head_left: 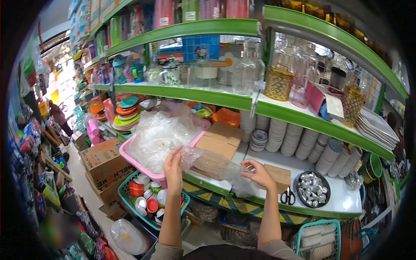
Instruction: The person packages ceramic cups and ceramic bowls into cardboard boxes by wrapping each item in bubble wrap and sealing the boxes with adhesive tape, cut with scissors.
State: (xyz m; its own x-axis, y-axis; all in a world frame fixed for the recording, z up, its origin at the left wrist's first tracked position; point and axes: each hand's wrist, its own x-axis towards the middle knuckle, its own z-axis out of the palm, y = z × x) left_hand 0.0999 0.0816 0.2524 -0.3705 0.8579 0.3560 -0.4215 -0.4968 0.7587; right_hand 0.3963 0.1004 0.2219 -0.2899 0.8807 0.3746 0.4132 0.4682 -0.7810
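Observation:
A length of clear bubble wrap (212, 164) stretches between my two hands above the shelf. My left hand (173, 168) is closed on its left end, fingers pointing up. Its right end is pinched by my right hand (259, 171), with a loose part hanging below. Cardboard shows through the wrap. Beside my left hand is a pink tub (145, 171) heaped with crumpled bubble wrap (158, 134). Right of my right hand lie a small cardboard box (277, 177), black-handled scissors (287, 197) and a round black tray (300, 200) of shiny silver pieces.
Stacked white bowls (291, 139) line the back of the white shelf (277, 161). Glass bottles (245, 74) and gold patterned holders (278, 83) stand above a green shelf edge (208, 97). Below are a teal basket (123, 195) of colourful wares and cardboard boxes (102, 160).

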